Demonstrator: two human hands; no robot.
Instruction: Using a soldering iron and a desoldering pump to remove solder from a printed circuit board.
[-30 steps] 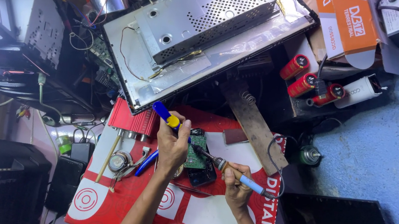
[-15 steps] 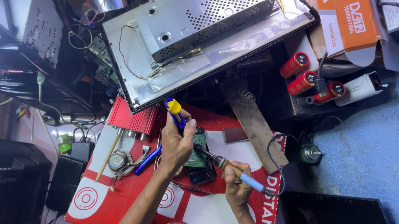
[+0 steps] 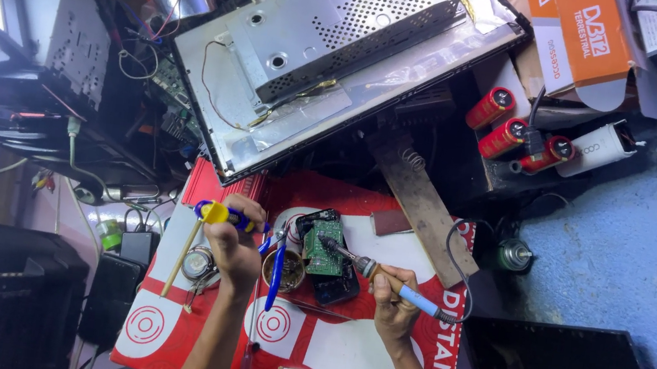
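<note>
Left hand (image 3: 235,241): grip closed on a blue-yellow tool (image 3: 216,213).
Right hand (image 3: 393,296): grip closed on the iron (image 3: 384,276), tip touching the board (image 3: 326,245).

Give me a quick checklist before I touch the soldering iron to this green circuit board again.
1. Blue-handled soldering iron held in right hand: ok.
2. Iron tip over small green circuit board: ok; contact cannot tell.
3. Left hand gripping blue and yellow tool, away from the tip: ok.
4. Iron's black cord clear of the board: ok.
5. Board lying flat on red and white mat: ok; fixing cannot tell.
6. Blue-handled pliers beside the board, crowding it: not ok.
</note>
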